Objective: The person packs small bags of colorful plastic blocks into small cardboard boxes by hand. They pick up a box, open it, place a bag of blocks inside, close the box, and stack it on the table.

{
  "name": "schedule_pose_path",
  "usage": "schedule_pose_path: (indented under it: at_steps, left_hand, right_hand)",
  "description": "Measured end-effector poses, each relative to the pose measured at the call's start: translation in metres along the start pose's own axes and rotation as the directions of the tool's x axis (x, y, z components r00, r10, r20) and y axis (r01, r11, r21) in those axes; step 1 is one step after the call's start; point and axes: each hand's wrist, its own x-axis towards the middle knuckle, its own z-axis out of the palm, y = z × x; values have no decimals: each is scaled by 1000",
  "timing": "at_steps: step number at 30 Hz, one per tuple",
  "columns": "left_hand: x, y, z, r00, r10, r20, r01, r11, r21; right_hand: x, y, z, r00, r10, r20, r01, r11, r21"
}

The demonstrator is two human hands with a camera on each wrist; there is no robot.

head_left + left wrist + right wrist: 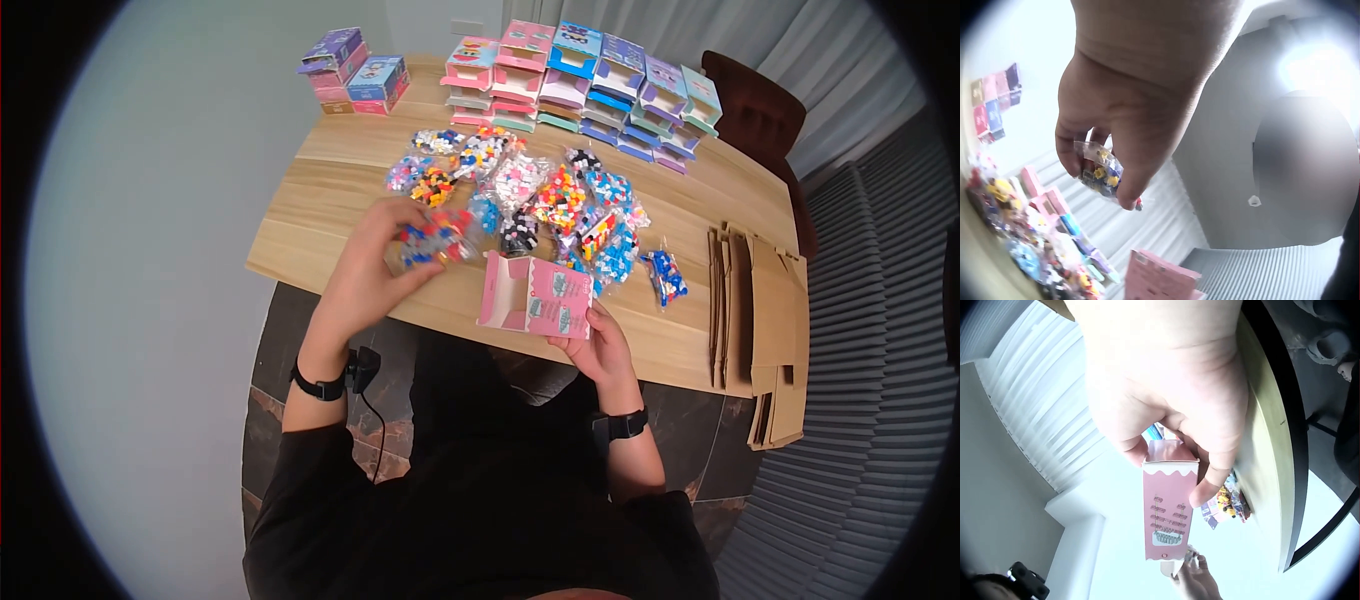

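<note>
My left hand (368, 268) grips a clear plastic bag of red, blue and grey building bricks (436, 238) above the table's front edge. In the left wrist view the bag (1101, 172) sits between thumb and fingers, with yellow pieces showing through. A pink printed box (540, 297) is in my right hand (603, 348), its open end turned to the left, toward the bag. In the right wrist view, thumb and fingers pinch the far end of the pink box (1169, 500) from both sides.
Several bags of colourful bricks (520, 180) lie piled mid-table, with one bag (664, 278) apart at the right. Open small boxes (570, 90) stand stacked along the back; other boxes (355, 72) stand at back left. Flattened cardboard (770, 310) leans at the right edge.
</note>
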Motion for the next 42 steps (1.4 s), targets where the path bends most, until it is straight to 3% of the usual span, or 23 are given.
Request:
schedule_pose_path:
  at_steps: [1, 2, 5, 12, 18, 24, 27, 30, 36, 39, 42]
  left_hand:
    - [4, 14, 2, 996, 81, 43, -82, 997, 5]
    - [7, 30, 5, 995, 67, 74, -63, 997, -54]
    - [12, 45, 15, 963, 206, 174, -229, 965, 125]
    - [3, 50, 30, 966, 174, 190, -209, 960, 188]
    - [-10, 46, 36, 988, 22, 155, -44, 989, 142]
    - [-15, 49, 47, 954, 128, 273, -154, 985, 78]
    - [-17, 58, 52, 971, 68, 228, -52, 996, -73]
    - [-22, 55, 58, 995, 24, 96, -4, 978, -207]
    - [-25, 48, 58, 986, 146, 78, -150, 987, 55]
    - [-32, 48, 68, 988, 122, 96, -111, 988, -108]
    - [-37, 51, 78, 1000, 28, -9, -30, 918, -396]
  right_hand:
    - [0, -1, 2, 1000, -1, -2, 1, 1000, 8]
    - [-1, -2, 1, 1000, -3, 8, 3, 1000, 9]
    - [-1, -2, 0, 999, -6, 34, 5, 1000, 13]
    - [-2, -4, 0, 999, -4, 52, 3, 1000, 16]
    - [-2, -3, -1, 997, -5, 80, 6, 1000, -5]
    - [-2, -1, 2, 998, 6, 63, -3, 999, -46]
    - [-2, -2, 3, 998, 16, 64, -14, 999, -43]
    - [-2, -4, 4, 998, 4, 70, -4, 1000, -1]
    - [-2, -5, -2, 998, -2, 69, -5, 995, 96]
    - [0, -4, -6, 997, 6, 76, -14, 994, 109]
    - [1, -5, -4, 996, -1, 88, -10, 992, 127]
